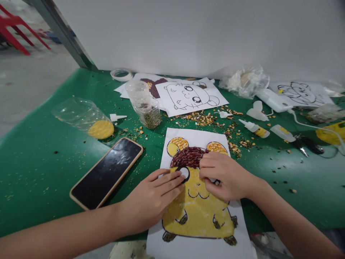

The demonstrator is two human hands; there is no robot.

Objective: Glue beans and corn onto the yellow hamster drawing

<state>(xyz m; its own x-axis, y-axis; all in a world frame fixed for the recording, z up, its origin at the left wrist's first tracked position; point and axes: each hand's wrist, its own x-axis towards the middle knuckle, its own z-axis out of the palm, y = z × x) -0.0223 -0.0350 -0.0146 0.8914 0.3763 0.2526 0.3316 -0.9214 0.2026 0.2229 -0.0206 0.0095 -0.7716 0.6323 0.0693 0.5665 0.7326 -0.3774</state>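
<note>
A sheet with a hamster picture [199, 216] lies at the table's near edge, its body covered in fine yellow grains. Dark red beans [188, 157] fill the top of the head, and corn kernels [180, 142] fill parts of the ears. My left hand [159, 194] rests on the sheet with fingers stretched out, their tips by the left eye. Over the right side of the face, my right hand [225, 176] is closed, thumb and fingers bent together near the right eye. Whatever its fingertips hold, if anything, is hidden.
A phone [107, 172] lies left of the sheet, below a clear jar with a yellow lid [101, 129]. Behind stand a container of green beans [151, 117] and another hamster drawing [191, 95]. Scattered seeds [202, 118], glue bottles [254, 128] and a white glue gun [275, 100] lie rightward.
</note>
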